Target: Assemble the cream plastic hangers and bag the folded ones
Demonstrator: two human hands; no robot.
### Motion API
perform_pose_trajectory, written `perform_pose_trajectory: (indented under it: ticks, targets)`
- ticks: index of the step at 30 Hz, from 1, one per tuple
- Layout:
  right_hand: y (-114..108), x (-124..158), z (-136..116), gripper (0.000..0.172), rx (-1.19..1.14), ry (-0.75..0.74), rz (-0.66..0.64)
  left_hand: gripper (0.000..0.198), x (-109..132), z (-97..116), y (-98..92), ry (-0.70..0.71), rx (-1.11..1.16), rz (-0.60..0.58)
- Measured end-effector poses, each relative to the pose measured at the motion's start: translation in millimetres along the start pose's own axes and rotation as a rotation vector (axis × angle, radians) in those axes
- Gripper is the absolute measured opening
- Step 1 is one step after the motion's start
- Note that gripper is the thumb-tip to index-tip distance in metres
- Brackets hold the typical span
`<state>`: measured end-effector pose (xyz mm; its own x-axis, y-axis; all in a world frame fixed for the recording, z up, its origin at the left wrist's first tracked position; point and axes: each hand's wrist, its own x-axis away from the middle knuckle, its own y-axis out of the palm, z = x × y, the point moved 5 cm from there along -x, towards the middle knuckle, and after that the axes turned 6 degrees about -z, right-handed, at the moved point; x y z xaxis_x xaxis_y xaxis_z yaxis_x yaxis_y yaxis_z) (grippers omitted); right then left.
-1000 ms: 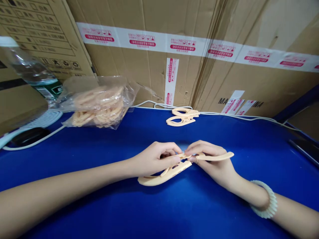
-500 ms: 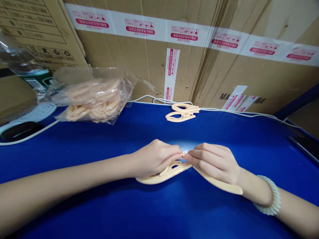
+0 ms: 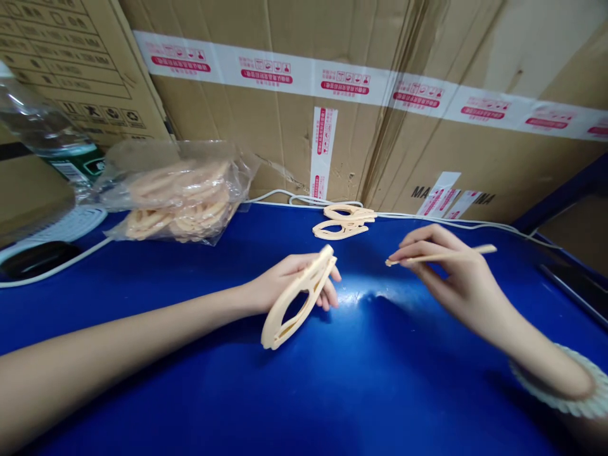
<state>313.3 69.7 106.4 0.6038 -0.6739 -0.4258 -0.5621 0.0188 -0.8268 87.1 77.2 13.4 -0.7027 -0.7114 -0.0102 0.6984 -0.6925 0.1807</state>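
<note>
My left hand point(image 3: 285, 278) grips a beige plastic folding hanger piece point(image 3: 273, 326) with a long oval opening, holding it tilted above the blue table. Its fingertips curl out behind the piece. To the right and apart from it, my right hand point(image 3: 456, 278) pinches a slim beige hanger arm point(image 3: 439, 257) between thumb and fingers. That arm is seen nearly edge-on, its small end poking out past the fingertips. Farther back lie two similar beige hanger pieces point(image 3: 339, 233), side by side on the table near the cardboard.
A clear plastic bag point(image 3: 190, 190) of beige pieces lies at the back left, near a water bottle point(image 3: 52, 139) and a black mouse point(image 3: 40, 258). White cables point(image 3: 451, 221) run along the cardboard boxes point(image 3: 266, 126). A dark flat device point(image 3: 577, 291) lies at right.
My hands were together, with the beige parts meeting at their fingertips. Now they are apart: the right has moved right and up with the slim arm, and the left has turned its piece upward.
</note>
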Motion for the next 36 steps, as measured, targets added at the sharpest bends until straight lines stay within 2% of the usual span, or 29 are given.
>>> perform_pose_trajectory:
  ticks: [3, 6, 9, 13, 15, 17, 18, 20, 22, 24, 26, 31, 34, 36]
  targets:
    - [12, 3, 50, 0.027, -0.247, 0.331, -0.239, 0.027, -4, 0, -12.2, 0.016, 0.215, 0.126]
    - [28, 9, 76, 0.053, -0.336, 0.508, -0.329, 0.014, -4, -1, -19.9, -0.030, 0.370, 0.279]
    - [36, 10, 82, 0.058, -0.275, 0.541, -0.295, 0.020, -3, -1, -22.1, -0.038, 0.443, 0.358]
    - [37, 11, 79, 0.051, -0.161, 0.544, -0.323, 0.023, -4, -5, -24.7, -0.046, 0.473, 0.386]
    - [34, 12, 73, 0.046, 0.011, 0.536, -0.314, 0.024, -4, -7, -27.2, -0.043, 0.482, 0.402]
    - [30, 11, 56, 0.042, 0.218, 0.456, -0.213, 0.024, -5, -7, -28.3, -0.035, 0.474, 0.404]
    - [30, 10, 41, 0.039, 0.294, 0.367, -0.143, 0.024, -5, -7, -27.9, -0.035, 0.459, 0.400]
    - [37, 9, 2, 0.035, 0.339, 0.072, -0.053, 0.024, -4, -5, -25.2, -0.040, 0.415, 0.394]
    - [53, 12, -36, 0.034, 0.350, -0.272, -0.113, 0.025, -4, -3, -21.7, -0.039, 0.379, 0.402]
    - [67, 18, -60, 0.034, 0.391, -0.481, -0.172, 0.023, -4, 0, -18.8, -0.037, 0.379, 0.418]
    - [75, 21, -67, 0.033, 0.399, -0.528, -0.190, 0.022, -3, 0, -17.6, -0.032, 0.420, 0.442]
    - [76, 19, -54, 0.032, 0.318, -0.448, -0.181, 0.065, -1, 1, -15.8, 0.001, 0.511, 0.468]
    - [73, 18, -52, 0.032, 0.284, -0.442, -0.169, 0.060, 1, 1, -9.1, 0.037, 0.380, 0.419]
    - [72, 18, -54, 0.032, 0.286, -0.449, -0.162, 0.053, 1, 2, -2.2, 0.071, 0.227, 0.341]
